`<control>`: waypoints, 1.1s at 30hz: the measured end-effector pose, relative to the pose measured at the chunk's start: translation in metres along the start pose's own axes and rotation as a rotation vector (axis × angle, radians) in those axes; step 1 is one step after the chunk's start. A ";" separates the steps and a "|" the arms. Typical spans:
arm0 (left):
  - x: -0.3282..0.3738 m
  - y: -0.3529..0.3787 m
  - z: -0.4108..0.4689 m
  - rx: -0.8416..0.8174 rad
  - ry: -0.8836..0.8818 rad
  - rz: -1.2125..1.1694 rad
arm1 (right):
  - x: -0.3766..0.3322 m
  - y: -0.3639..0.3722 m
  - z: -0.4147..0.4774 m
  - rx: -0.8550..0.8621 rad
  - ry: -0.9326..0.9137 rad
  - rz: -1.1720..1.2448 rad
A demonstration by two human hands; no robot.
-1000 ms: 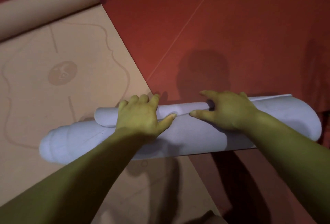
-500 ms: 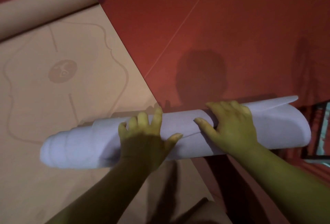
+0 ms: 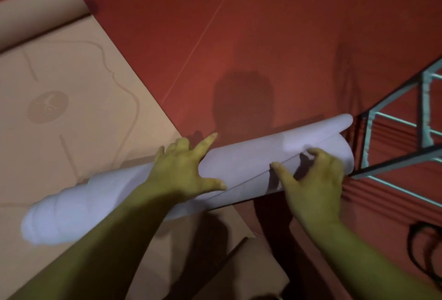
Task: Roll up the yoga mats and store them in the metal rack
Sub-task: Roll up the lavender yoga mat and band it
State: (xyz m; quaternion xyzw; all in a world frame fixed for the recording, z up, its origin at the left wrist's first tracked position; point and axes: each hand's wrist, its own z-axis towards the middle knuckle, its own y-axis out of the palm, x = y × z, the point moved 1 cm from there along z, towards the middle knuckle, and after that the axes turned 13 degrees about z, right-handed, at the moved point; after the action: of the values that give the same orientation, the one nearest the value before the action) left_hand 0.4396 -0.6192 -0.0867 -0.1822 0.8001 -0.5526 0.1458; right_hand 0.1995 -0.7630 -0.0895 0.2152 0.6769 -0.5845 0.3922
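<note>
A rolled white yoga mat (image 3: 241, 165) lies slantwise across the middle, its right end higher in the view and close to the metal rack (image 3: 426, 98). My left hand (image 3: 181, 170) lies over the roll's middle, with the fingers bent over the far side, the index finger straight and the thumb on top. My right hand (image 3: 311, 185) grips the roll near its right end, curled fingertips on the loose outer flap and thumb on the seam. I cannot tell whether the roll touches the floor. A tan yoga mat (image 3: 71, 72) lies flat at the left, its far end (image 3: 35, 19) rolled.
The floor (image 3: 287, 24) is red, with a thin pale line running diagonally. The rack's grey bars fill the right edge. A black cord (image 3: 421, 247) loops on the floor at the lower right. Another tan surface (image 3: 251, 275) shows at the bottom centre.
The white roll has swung so its right end points up toward the rack, which has come into view. My right hand has slid toward that end and curled its fingers.
</note>
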 end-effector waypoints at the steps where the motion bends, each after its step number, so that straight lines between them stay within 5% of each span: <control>1: 0.001 0.000 0.002 -0.029 0.019 -0.034 | 0.001 0.000 -0.008 0.002 0.170 0.137; 5: 0.007 0.001 0.002 -0.128 0.075 -0.083 | -0.005 0.007 -0.014 0.053 0.624 0.496; 16: 0.014 0.007 -0.011 -0.031 0.106 0.036 | 0.002 0.031 -0.005 0.326 0.790 0.947; 21: 0.016 0.013 -0.022 0.054 0.064 -0.058 | -0.021 0.058 -0.016 0.008 0.500 0.673; 33: -0.086 -0.039 -0.054 0.212 -0.186 -0.358 | -0.166 0.118 0.024 -0.244 0.022 0.760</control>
State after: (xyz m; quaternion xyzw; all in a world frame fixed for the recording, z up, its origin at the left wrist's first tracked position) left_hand 0.4984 -0.5481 -0.0287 -0.3551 0.6757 -0.6314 0.1370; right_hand 0.3941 -0.7318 -0.0329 0.4085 0.6177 -0.3105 0.5959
